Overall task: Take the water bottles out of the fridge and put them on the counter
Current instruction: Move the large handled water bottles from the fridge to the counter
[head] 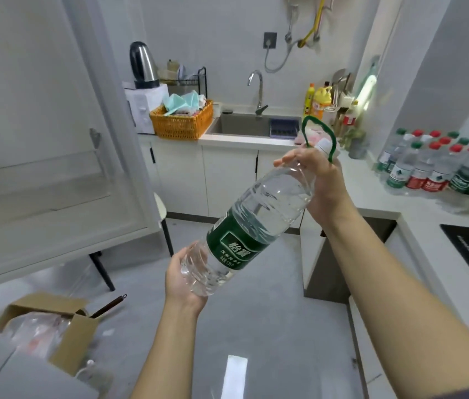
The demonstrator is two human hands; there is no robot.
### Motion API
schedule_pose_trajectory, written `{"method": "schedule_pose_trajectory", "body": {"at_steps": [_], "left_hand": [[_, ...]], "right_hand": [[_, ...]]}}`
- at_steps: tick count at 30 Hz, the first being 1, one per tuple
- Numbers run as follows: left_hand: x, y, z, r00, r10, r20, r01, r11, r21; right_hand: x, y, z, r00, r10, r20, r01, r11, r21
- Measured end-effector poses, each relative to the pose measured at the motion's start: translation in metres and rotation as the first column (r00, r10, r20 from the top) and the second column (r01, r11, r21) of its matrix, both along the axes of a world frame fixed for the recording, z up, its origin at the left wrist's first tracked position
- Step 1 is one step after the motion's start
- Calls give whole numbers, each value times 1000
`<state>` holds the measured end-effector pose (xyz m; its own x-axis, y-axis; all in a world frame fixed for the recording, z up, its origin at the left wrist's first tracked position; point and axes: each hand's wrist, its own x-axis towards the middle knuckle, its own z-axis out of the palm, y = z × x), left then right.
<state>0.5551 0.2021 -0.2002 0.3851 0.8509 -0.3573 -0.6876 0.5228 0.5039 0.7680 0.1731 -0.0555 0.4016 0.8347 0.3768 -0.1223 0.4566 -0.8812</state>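
Snugly, both hands (183, 279) (321, 180) around tilted bottle (256, 223)

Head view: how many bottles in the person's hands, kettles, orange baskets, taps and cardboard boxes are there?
held water bottle: 1
kettle: 1
orange basket: 1
tap: 1
cardboard box: 1
Total: 5

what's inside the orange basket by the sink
Crumpled teal cloths fill the top of the basket, with something pinkish beside them. Whatever lies beneath them is covered.
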Motion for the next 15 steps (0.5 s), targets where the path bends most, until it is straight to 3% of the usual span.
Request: {"method": "schedule_pose_trajectory", "body": {"at_steps": [15], "left_hand": [[158,-3,-18,991,-130,-6,130,991,-42]], "right_hand": [[156,-31,-16,988,-148,-36,146,988,-60]]}}
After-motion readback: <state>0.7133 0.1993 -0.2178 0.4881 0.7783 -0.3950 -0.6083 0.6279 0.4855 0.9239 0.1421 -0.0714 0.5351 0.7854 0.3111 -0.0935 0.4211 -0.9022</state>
